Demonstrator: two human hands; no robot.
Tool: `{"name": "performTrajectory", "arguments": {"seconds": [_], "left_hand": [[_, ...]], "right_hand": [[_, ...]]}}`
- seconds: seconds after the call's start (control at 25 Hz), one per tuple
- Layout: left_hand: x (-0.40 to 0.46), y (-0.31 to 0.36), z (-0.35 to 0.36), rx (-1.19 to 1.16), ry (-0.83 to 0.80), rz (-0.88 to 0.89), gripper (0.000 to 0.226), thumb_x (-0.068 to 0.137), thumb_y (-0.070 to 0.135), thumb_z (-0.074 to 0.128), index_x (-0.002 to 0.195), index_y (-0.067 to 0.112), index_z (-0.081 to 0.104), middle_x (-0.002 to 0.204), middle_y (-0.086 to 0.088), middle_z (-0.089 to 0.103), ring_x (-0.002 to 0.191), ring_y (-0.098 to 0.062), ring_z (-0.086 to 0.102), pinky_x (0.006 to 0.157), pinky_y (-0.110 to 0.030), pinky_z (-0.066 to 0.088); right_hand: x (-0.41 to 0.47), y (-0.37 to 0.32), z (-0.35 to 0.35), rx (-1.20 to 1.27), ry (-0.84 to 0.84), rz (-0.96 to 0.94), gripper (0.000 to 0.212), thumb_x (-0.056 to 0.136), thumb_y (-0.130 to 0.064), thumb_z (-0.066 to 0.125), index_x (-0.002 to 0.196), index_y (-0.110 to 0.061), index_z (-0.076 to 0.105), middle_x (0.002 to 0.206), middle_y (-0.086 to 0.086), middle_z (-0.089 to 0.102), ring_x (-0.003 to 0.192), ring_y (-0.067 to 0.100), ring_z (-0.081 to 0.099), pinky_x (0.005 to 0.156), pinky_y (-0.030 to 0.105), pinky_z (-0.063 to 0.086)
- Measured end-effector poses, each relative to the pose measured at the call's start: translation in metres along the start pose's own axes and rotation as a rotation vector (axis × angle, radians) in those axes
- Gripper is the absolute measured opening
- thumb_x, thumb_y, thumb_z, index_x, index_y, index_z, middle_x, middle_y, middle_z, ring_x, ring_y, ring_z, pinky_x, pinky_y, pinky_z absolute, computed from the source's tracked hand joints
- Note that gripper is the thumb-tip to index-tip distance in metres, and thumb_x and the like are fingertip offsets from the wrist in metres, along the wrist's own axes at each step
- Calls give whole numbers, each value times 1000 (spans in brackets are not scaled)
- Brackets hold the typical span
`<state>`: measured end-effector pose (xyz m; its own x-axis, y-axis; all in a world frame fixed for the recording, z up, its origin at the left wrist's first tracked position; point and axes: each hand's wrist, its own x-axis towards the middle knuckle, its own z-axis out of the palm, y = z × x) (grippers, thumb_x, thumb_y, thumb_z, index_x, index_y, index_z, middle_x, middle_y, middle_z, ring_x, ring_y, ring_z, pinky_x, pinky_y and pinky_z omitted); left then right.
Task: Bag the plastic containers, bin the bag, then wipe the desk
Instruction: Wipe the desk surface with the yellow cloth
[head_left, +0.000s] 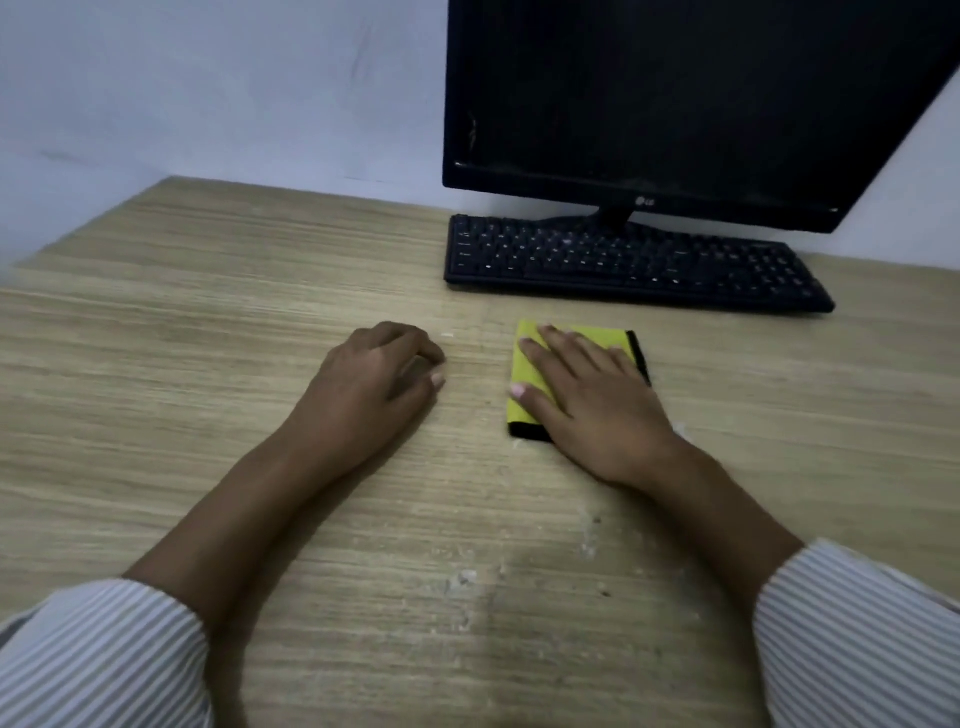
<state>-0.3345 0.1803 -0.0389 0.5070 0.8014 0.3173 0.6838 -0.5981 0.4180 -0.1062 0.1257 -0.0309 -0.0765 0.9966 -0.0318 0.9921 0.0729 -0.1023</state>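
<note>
A folded yellow cloth with black edging (524, 371) lies flat on the wooden desk (208, 338), just in front of the keyboard. My right hand (592, 395) presses down on the cloth with the fingers spread flat, covering most of it. My left hand (374, 384) rests on the bare desk to the left of the cloth, fingers curled loosely under, holding nothing. No plastic containers, bag or bin are in view.
A black keyboard (634, 262) and a dark monitor (675, 104) stand at the back right against the pale wall. White crumbs and smears (465, 579) mark the desk near the front, between my forearms.
</note>
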Motion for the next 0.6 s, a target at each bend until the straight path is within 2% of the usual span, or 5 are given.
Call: {"name": "performTrajectory", "arguments": {"seconds": [0.12, 0.24, 0.36, 0.44, 0.6], "left_hand": [[-3, 6, -4, -22, 78, -30, 47, 87, 47, 38, 114, 18, 63, 121, 1, 60, 111, -18, 56, 91, -33, 45], [-4, 54, 3, -118, 217, -46, 35, 96, 28, 39, 123, 16, 57, 127, 1, 57, 117, -14, 52, 95, -22, 38], [8, 112, 39, -57, -24, -32, 51, 101, 40, 30, 147, 18, 30, 156, -3, 26, 143, -16, 23, 116, -27, 16], [21, 121, 59, 136, -205, -89, 64, 98, 53, 18, 152, 20, 9, 162, 0, 0, 148, -16, -1, 120, -37, 1], [48, 93, 62, 271, -203, -192, 68, 95, 58, 11, 152, 23, 9, 162, 2, 3, 148, -17, 1, 120, -40, 0]], "right_hand": [[-13, -22, 4, 36, 5, -136, 62, 97, -59, 15, 153, -33, 7, 162, -10, -5, 148, 8, -5, 120, 40, -3], [-21, -16, -6, 371, 200, -158, 44, 102, -37, 35, 144, -23, 42, 159, -6, 25, 145, 9, 21, 121, 34, 11], [-19, 22, -18, 522, 465, 60, 34, 100, -17, 45, 130, -12, 58, 145, 2, 49, 133, 16, 44, 115, 32, 29], [-25, 53, -14, 429, 420, 144, 35, 99, -24, 47, 131, -12, 58, 144, 3, 49, 133, 18, 44, 113, 31, 31], [-36, 96, -7, 323, 294, 206, 42, 97, -35, 50, 132, -14, 57, 147, 2, 45, 136, 17, 39, 112, 28, 27]]}}
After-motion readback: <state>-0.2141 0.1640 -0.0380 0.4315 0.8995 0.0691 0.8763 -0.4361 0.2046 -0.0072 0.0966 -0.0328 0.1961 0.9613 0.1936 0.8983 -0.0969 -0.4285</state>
